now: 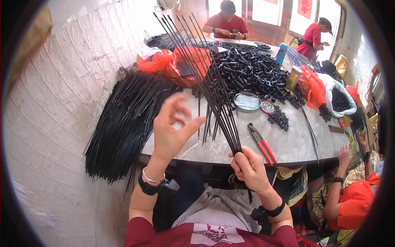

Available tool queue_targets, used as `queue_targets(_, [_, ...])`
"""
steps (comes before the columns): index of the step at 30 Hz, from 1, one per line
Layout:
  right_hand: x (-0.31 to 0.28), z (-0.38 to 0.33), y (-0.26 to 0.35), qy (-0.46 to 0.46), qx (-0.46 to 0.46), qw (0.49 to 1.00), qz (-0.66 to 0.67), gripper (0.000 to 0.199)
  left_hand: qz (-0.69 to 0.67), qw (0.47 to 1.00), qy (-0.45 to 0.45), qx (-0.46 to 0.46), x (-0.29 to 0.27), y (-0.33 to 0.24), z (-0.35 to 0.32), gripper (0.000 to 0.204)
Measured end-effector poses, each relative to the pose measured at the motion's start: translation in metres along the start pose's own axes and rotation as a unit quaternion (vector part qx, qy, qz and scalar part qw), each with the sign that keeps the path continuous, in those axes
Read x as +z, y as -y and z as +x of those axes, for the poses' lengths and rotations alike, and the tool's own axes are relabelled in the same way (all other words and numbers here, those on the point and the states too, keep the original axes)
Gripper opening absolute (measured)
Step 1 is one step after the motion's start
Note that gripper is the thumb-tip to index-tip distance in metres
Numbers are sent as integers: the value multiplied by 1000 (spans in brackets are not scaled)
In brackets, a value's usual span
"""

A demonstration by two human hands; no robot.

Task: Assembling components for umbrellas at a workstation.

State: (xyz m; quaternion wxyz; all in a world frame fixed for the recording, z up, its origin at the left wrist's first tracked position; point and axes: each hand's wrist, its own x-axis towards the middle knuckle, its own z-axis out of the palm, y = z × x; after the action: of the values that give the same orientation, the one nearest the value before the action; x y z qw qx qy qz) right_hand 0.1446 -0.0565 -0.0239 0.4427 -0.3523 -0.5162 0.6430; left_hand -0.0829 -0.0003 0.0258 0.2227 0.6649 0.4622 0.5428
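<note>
My right hand point(250, 166) is closed round the lower part of a bundle of thin black rods point(224, 111), which fan out upward and lean to the left. My left hand point(175, 127) is raised beside the bundle, its fingers apart and slightly blurred, with nothing visible in it. To the left, a thick heap of similar black rods point(127, 119) hangs over the table edge. Pincers with red handles point(263, 145) lie on the table just right of the bundle. Behind them is a pile of small black beads or nuts point(279, 118).
A large heap of black tubular parts point(247, 70) covers the table's middle. Before it stand a round tin point(247, 110) of pale strips and a small red dish point(267, 108). Red plastic bags point(164, 61) sit at the back left. Other people work across the table and at the right.
</note>
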Motion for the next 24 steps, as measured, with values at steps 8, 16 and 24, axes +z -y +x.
queue_targets(8, [10, -29, -14, 39, 41, 998, -30, 19, -132, 986, 91, 46, 27, 22, 5, 75])
queue_targets(16, [1, -33, -16, 99, 66, 992, 37, 21, -220, 963, 153, 2, 46, 17, -8, 23])
queue_targets(24, [-7, -27, -8, 161, 65, 982, 82, 18, -244, 944, 222, 33, 53, -7, -1, 26])
